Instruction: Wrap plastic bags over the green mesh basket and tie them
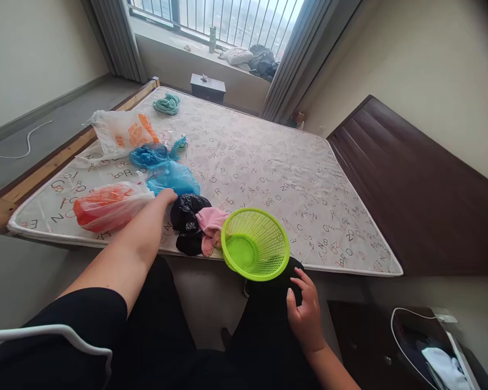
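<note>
My left hand (167, 196) reaches forward to the near edge of a blue plastic bag (173, 177), beside a black plastic bag (189, 211). Its fingers are hidden, so I cannot tell whether it grips anything. A pink cloth (212, 221) lies against the black bag. Next to the cloth, a lime-green plastic basket (273, 238) tilts toward me at the mattress edge; only its floor and slotted walls show inside. My right hand (305, 311) is just below the basket's right side, apart from it, open with fingers spread and slightly curled.
Left on the patterned mattress (252, 157) lie a red-and-white plastic bag (109, 203), a white bag with orange print (126, 132) and a teal coiled cloth (166, 103). A dark headboard (410, 184) stands at right. A nightstand (345, 336) sits low right, a white cable (61, 329) low left.
</note>
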A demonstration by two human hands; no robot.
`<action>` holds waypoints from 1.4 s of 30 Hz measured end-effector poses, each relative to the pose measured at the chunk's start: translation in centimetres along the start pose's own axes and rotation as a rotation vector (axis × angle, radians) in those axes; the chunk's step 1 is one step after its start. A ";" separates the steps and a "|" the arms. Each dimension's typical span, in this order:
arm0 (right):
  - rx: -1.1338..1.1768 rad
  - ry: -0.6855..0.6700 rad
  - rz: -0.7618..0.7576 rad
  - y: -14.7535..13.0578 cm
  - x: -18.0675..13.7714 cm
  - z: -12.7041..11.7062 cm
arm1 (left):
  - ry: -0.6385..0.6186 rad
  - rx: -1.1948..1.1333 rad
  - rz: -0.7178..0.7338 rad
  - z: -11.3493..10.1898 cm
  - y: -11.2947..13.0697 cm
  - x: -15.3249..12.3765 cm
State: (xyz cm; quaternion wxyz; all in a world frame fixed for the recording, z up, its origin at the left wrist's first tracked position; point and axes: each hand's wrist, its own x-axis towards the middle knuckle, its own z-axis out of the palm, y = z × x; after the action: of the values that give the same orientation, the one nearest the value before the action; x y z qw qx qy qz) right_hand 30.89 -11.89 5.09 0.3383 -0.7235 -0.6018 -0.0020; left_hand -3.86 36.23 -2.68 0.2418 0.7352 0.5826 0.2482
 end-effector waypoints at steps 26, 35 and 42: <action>0.953 -0.344 0.609 -2.8 13.2 1.5 | -0.527 -0.219 1.044 0.8 21.6 -28.4; 0.397 0.068 0.145 -6.9 10.6 -1.8 | -0.183 -0.137 0.810 2.9 20.0 -27.6; 0.010 -0.270 -0.492 -7.6 4.8 -1.5 | -0.134 -0.443 0.482 1.8 20.1 -25.7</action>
State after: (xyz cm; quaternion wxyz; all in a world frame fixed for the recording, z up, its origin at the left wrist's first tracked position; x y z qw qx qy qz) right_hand 26.15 -8.08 11.90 0.2479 -0.5479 -0.7988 0.0152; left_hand 7.02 6.94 6.83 0.3679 0.7961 0.3066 0.3699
